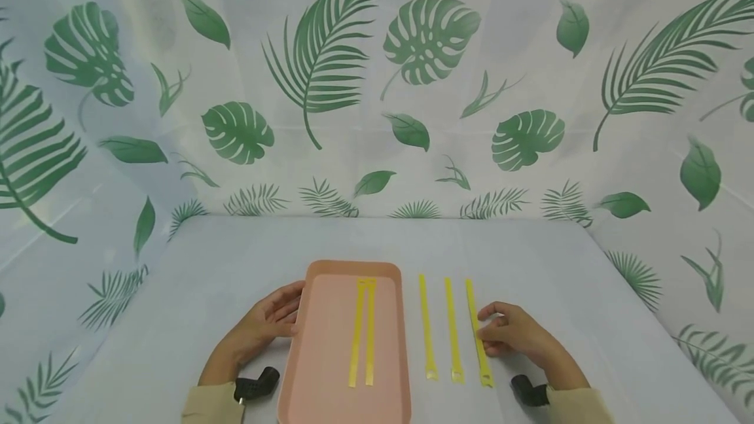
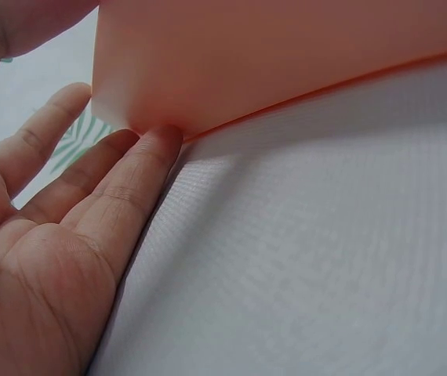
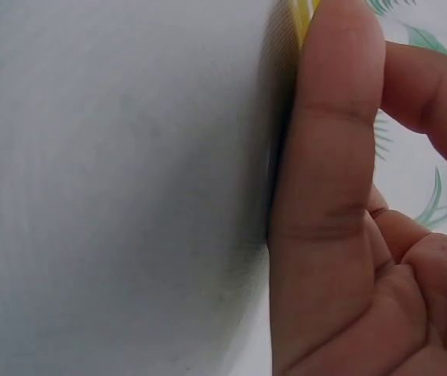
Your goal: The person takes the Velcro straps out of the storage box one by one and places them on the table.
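Note:
In the head view, my left hand rests at the left side of a pink tray. The left wrist view shows this hand's fairly straight fingers touching the tray wall. Two yellow straps lie side by side in the tray, their wider ends at the far side. Right of the tray, three more straps lie on the table, their slotted ends toward me. My right hand pinches the rightmost yellow strap near its middle. In the right wrist view, fingers partly hide that strap.
The left strap and middle strap stand apart on the pale tabletop. A leaf-printed curtain encloses the back and sides. Black devices are worn at both wrists.

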`<state>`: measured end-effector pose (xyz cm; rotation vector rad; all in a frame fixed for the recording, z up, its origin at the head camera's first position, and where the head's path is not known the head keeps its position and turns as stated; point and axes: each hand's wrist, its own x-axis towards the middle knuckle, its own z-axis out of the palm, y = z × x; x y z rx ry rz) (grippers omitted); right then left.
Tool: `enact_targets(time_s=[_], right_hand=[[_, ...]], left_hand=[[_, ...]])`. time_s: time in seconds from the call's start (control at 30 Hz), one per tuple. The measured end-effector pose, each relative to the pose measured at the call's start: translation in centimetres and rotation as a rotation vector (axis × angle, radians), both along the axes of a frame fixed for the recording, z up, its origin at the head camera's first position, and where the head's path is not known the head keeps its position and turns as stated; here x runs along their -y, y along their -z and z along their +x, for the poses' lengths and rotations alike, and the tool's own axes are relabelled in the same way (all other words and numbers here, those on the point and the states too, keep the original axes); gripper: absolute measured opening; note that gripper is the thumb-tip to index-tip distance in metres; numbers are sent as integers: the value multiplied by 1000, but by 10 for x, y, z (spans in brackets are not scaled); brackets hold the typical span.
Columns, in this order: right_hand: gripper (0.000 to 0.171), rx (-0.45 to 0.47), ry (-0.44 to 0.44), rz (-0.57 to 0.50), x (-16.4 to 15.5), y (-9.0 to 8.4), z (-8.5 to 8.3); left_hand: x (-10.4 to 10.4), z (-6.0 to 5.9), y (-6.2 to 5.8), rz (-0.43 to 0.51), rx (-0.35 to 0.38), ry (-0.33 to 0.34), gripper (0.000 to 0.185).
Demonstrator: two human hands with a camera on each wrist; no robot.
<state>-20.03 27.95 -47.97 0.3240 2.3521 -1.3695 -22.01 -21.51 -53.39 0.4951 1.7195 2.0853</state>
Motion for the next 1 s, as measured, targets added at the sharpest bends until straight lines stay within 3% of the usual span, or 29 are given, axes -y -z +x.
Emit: enact_targets(time_s=[0.27, 0.5, 0.6, 1.0], right_hand=[[29, -48, -77, 57, 3, -3, 1], [24, -101, -63, 97, 2, -12, -9], [27, -145, -69, 72, 2, -11, -12], [27, -388, -268, -109, 8, -13, -15]], left_hand=[[6, 2, 3, 9, -7, -1, 93], [8, -5, 0, 8, -28, -16, 92], [9, -7, 0, -6, -21, -23, 93], [1, -4, -1, -18, 27, -15, 91]])
